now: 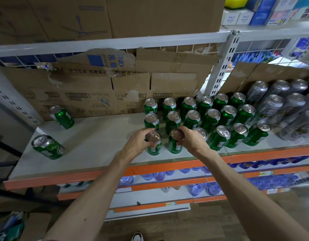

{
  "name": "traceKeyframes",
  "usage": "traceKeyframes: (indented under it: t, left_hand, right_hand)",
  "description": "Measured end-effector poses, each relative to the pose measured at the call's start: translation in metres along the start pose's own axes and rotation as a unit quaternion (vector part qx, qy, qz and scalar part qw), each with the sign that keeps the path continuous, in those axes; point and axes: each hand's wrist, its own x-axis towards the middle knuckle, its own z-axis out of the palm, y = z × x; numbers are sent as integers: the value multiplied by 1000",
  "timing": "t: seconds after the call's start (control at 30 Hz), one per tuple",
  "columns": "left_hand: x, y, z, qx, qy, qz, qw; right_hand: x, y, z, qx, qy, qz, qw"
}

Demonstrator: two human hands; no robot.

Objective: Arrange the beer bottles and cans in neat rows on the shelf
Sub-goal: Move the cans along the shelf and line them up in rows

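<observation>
Green beer cans stand in rows on the white shelf (98,146). My left hand (138,145) grips the top of a green can (154,145) in the front row. My right hand (192,140) grips the green can (175,144) beside it. Both cans stand upright on the shelf near its orange front edge. Behind and to the right stand several more green cans (211,119) in three rows. Two loose green cans stand apart at the left, one at the back (62,116) and one near the front (47,146). Tall silver cans (275,108) fill the right end.
Flattened cardboard (101,94) lines the back of the shelf. Large brown boxes (132,14) sit on the shelf above. A white slotted upright (221,66) divides the shelving. Lower shelves hold water bottles (159,176).
</observation>
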Motion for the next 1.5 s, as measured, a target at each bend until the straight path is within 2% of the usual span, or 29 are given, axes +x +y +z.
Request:
traceKeyframes:
  t: [0.23,0.37,0.47,0.6,0.73,0.8,0.87,1.0,1.2,1.33,1.5]
  left_hand:
    - [-3,-2,0,-19,-14,-17,1000]
    - [-11,-12,-24,-3,44,-13,999]
    - [-24,-27,-57,1,94,-40,995]
    - [-50,-64,-114,-5,164,-82,983]
    - [-92,-118,-181,55,230,-133,962]
    - [-113,-150,-212,49,265,-172,947]
    - [-130,-179,-239,37,271,-200,941]
    - [-141,-236,-275,55,238,-214,946]
    - [-132,-284,-294,-72,118,-224,965]
    - [-128,-303,-293,-85,10,-187,979]
    - [-118,-314,-286,-97,-27,-149,984]
  right_hand:
    - [-3,-2,-1,21,-4,-11,1000]
    - [-3,-26,-7,25,71,-12,997]
    - [6,-63,-10,6,104,-55,993]
    - [30,-128,3,15,69,-93,993]
    - [50,-207,40,24,1,-135,991]
    - [58,-246,64,33,-35,-150,987]
    - [67,-283,89,33,-60,-155,986]
    - [91,-338,129,18,-85,-157,984]
    - [129,-375,163,34,-81,-119,989]
    - [150,-393,177,53,-64,-117,990]
    - [184,-412,198,106,-69,-115,985]
